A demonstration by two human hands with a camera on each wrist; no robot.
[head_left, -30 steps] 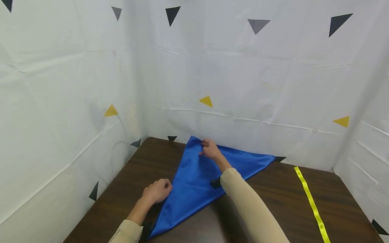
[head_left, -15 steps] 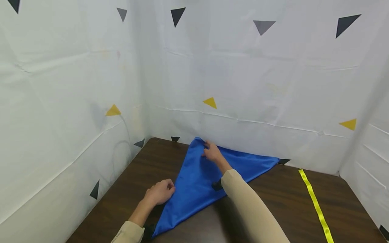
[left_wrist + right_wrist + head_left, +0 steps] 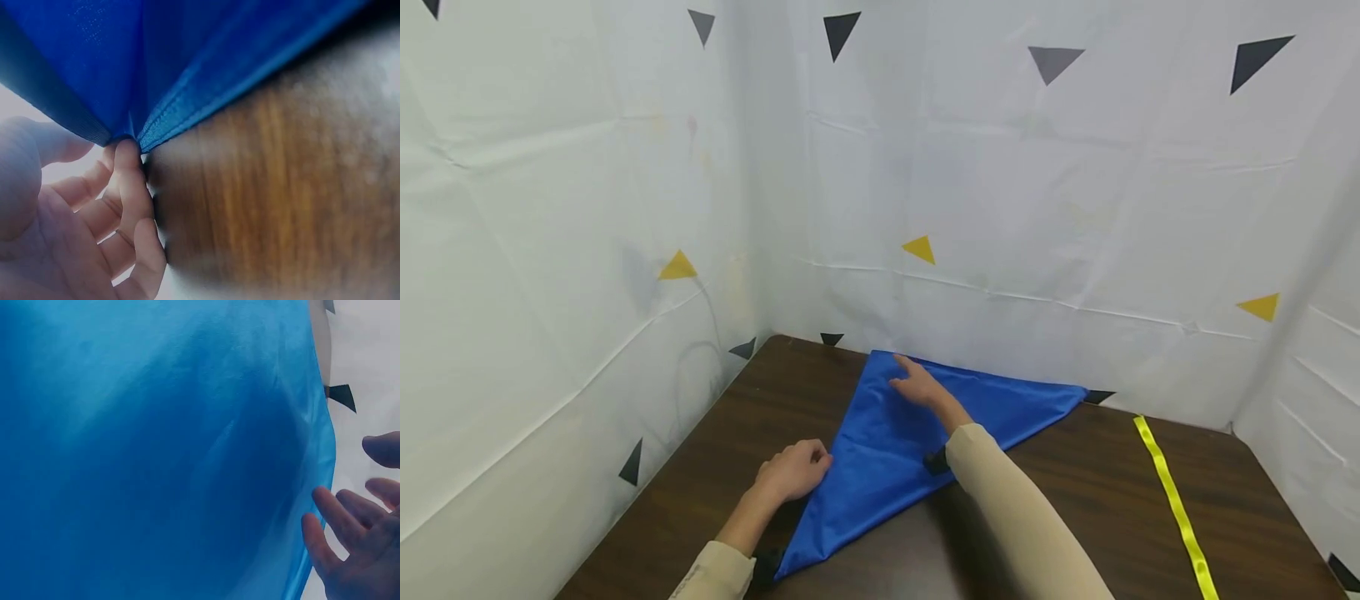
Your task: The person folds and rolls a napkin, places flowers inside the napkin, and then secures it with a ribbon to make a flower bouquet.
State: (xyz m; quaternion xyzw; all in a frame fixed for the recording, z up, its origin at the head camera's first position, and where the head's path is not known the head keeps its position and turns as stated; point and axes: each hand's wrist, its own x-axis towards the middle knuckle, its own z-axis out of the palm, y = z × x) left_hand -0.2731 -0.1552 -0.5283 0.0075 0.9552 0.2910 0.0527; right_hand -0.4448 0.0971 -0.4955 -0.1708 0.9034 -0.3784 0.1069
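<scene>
A shiny blue cloth (image 3: 880, 458), folded into a triangle, lies on the dark wooden table. At its left edge my left hand (image 3: 793, 472) pinches the hem; in the left wrist view the fabric gathers to a point at the fingertips (image 3: 127, 150). Over the far part of the cloth my right hand (image 3: 919, 385) is held with the index finger stretched toward the far left corner. The right wrist view shows that hand's fingers (image 3: 337, 515) spread apart, overlapping the cloth's edge, with nothing between them.
A yellow ribbon (image 3: 1176, 508) lies lengthwise on the right side of the brown table (image 3: 1075, 492). White sheeting (image 3: 1000, 183) with dark and yellow triangles encloses the table at the back and both sides.
The cloth's far left corner, raised and rounded earlier, now lies lower and flat. My right hand has let go there and its fingers have straightened. The left hand stays at the left edge.
</scene>
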